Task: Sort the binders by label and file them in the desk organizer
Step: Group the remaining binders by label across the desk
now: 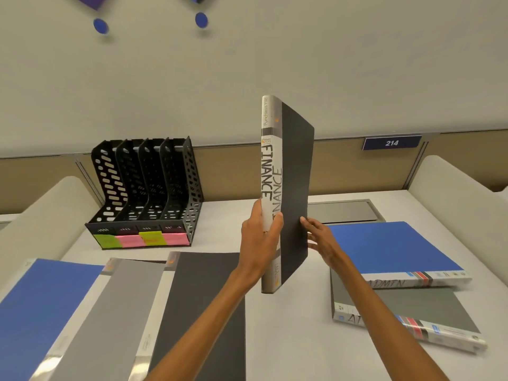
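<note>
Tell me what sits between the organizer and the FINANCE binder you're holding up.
Nothing: the head view shows only bare desk between the desk organizer and the FINANCE binder, gripped upright by the left hand.

Matt dark binder (297, 174) with glossy spine; perforated black plastic organizer (145, 188).

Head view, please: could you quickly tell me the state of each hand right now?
Left hand: grips the FINANCE binder by its spine, upright.
Right hand: open, straight fingers touching the binder's black cover.
</note>
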